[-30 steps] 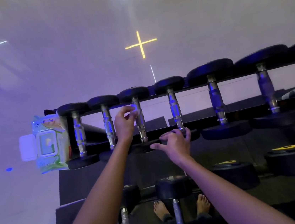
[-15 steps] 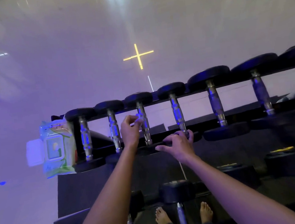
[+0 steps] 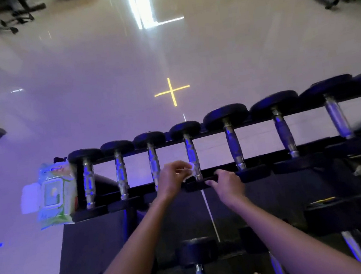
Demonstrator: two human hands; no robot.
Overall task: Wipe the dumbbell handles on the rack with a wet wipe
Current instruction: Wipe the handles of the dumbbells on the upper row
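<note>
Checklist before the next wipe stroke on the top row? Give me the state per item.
1. Wet wipe held: ok, the left hand pinches it.
2. Wipe on a handle: ok, it touches the near end of the fourth handle from the left.
3. Dumbbell steadied: the right hand is on its near head; whether the grip is firm, cannot tell.
4. Wipe still wet and clean: cannot tell.
5. Which other handles are already wiped: cannot tell.
6. Spare wipes at hand: ok, the wipe pack sits at the left end of the rack.
</note>
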